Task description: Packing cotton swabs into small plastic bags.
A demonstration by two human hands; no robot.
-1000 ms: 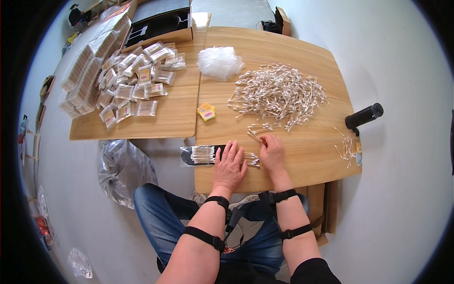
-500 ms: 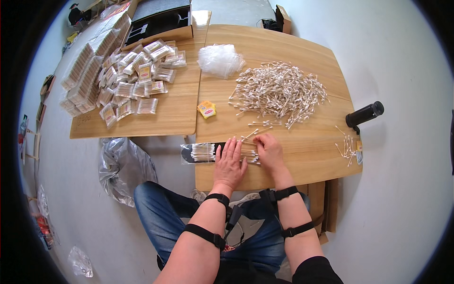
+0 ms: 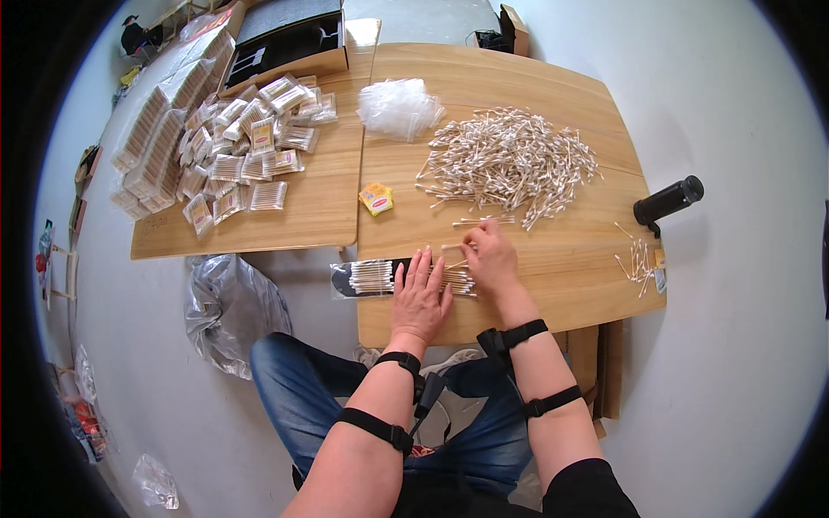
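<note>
My left hand (image 3: 418, 300) lies flat with its fingers stretched out over a dark strip (image 3: 339, 280) at the table's front edge. Left of it, a neat row of cotton swabs (image 3: 371, 278) lies on the strip, with clear plastic around that end. More swabs (image 3: 458, 281) lie side by side just right of the left hand. My right hand (image 3: 492, 261) is closed in a pinch above these, with a cotton swab (image 3: 452, 247) sticking out leftward from its fingertips. Whether it grips more than one is hidden. Beyond it spreads a big loose heap of swabs (image 3: 509, 164).
Clear bags (image 3: 399, 108) and yellow cards (image 3: 376, 198) lie left of the heap. Filled swab packs (image 3: 250, 147), stacked packs (image 3: 142, 142) and an open box (image 3: 285, 47) cover the left table. A black bottle (image 3: 669, 200) and a few swabs (image 3: 639, 263) are at the right edge.
My right hand has moved slightly up, away from me, and a few loose swabs near its fingertips are no longer where they lay. My left hand stays in place.
</note>
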